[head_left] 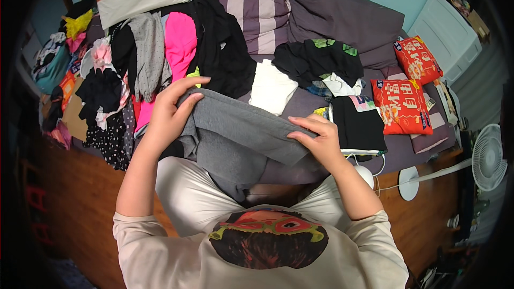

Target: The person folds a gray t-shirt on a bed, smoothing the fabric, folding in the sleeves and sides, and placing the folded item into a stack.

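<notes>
A grey garment (230, 123) is stretched between my two hands above my lap, its upper edge sloping down to the right. My left hand (172, 108) pinches its upper left corner between thumb and fingers. At the other end, my right hand (319, 138) grips the right edge with the thumb on top. The lower part of the cloth hangs in loose folds between my knees. Whether it is a top or trousers cannot be made out. Just beyond it on the sofa lies a folded white garment (272, 86).
Heaped clothes, including a bright pink garment (180, 43) and black garments (222, 43), cover the sofa's left side. To the right are a folded black stack (356, 128), a black garment (316, 61) and red cushions (401, 108). A white fan (488, 158) stands at far right.
</notes>
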`<act>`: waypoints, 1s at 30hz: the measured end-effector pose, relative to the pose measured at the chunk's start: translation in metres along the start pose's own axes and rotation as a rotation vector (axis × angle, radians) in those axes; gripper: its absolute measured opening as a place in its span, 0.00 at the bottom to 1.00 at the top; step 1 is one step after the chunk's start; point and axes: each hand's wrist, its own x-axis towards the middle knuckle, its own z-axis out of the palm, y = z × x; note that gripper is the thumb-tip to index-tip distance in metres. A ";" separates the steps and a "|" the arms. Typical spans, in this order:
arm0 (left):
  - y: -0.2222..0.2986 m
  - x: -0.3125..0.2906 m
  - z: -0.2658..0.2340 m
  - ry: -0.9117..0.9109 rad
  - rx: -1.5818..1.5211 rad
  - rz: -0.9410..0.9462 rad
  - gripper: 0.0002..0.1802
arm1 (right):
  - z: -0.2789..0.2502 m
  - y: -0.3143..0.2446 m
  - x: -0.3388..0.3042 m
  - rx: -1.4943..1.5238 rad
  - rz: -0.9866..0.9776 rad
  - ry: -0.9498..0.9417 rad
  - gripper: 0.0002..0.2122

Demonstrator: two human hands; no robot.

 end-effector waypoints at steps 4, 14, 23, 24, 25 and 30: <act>0.000 -0.004 -0.003 -0.129 0.133 0.210 0.19 | -0.007 0.000 0.002 -0.087 -0.029 -0.009 0.13; 0.007 -0.015 0.010 -0.121 0.284 0.224 0.11 | -0.046 -0.012 0.010 -0.129 -0.043 0.052 0.11; 0.043 0.011 -0.016 0.163 0.169 0.296 0.04 | -0.103 -0.072 0.076 -0.366 -0.256 -0.044 0.11; 0.029 0.011 -0.014 0.149 0.173 0.243 0.04 | -0.100 -0.066 0.078 -0.378 -0.227 -0.132 0.11; 0.015 0.009 -0.012 0.129 0.176 0.234 0.05 | -0.101 -0.055 0.073 -0.399 -0.151 -0.148 0.12; -0.015 -0.007 -0.015 0.147 0.186 0.092 0.05 | -0.108 -0.020 0.051 -0.447 0.099 -0.222 0.11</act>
